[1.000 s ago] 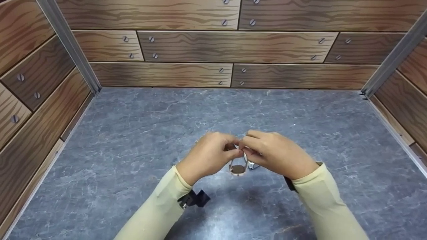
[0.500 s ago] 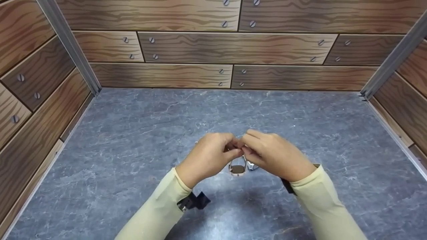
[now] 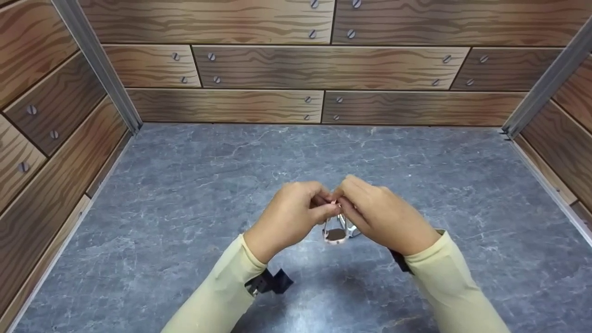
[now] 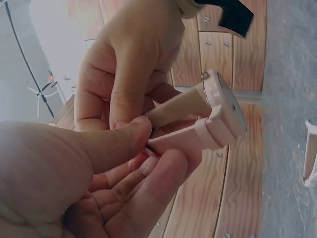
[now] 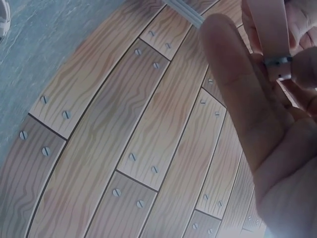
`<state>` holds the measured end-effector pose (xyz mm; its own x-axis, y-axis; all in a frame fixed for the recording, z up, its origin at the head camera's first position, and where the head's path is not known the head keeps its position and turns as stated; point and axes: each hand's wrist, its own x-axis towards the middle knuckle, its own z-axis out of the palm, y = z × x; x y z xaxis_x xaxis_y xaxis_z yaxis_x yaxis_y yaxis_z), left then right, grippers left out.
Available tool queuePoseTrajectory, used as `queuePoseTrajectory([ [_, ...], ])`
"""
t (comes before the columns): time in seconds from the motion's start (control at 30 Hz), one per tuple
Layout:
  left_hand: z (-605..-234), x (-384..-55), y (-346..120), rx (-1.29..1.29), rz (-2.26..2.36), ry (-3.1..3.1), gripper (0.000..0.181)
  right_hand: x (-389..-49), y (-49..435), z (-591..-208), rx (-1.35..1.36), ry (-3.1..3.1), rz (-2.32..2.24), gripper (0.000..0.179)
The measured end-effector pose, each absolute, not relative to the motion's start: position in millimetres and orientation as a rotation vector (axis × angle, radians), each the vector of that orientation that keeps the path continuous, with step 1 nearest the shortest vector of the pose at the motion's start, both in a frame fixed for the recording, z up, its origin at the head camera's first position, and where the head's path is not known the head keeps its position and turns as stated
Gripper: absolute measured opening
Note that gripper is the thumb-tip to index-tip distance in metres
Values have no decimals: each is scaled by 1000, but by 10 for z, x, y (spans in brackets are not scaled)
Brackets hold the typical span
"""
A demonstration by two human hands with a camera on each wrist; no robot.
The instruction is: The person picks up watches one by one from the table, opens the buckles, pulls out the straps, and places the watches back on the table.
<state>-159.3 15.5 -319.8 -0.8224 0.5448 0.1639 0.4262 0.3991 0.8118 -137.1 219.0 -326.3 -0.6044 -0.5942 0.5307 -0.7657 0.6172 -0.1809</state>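
Wristwatch, pale pink and rose-gold with a looped strap (image 4: pixel 225 124), hangs between the two hands off the tabletop, its case lowest and its dark back showing inside the loop from the head view. On my left hand (image 3: pixel 289 215), thumb and fingers pinch the strap near its end; on my right hand (image 3: pixel 381 215), the fingers curl in to grip the same end, the fingertips of both hands nearly meeting, so I cannot separate every contact. From the right wrist I make out a dark-edged band near the strap's tip (image 5: pixel 281 75). I judge the watch light, the strap soft enough to bend yet springy, the case hard and smooth, its face liable to scratch. I would hold the strap close to the band, or the case by its edges, keeping off the glass. Just beyond the case, a small silvery-white object (image 3: pixel 354 231), partly hidden by the right hand, lies on the blue-grey marbled tabletop (image 3: pixel 222 175). Farther off, I see the brown plank-patterned back wall (image 3: pixel 323 67) with its printed screws.
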Motion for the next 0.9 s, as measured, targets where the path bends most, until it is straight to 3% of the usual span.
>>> queuePoseTrajectory([
  [0.2,-3174,-1561,142,823,1482,2485,14,-1355,2163,-3264,1056,-2394,570,11],
  [0.67,-3172,-1559,107,954,1588,2448,14,-1329,2195,-3176,1092,-2366,627,20],
  [0.9,-3180,-1615,80,1006,1521,2443,11,-1329,2229,-3138,1161,-2378,555,15],
])
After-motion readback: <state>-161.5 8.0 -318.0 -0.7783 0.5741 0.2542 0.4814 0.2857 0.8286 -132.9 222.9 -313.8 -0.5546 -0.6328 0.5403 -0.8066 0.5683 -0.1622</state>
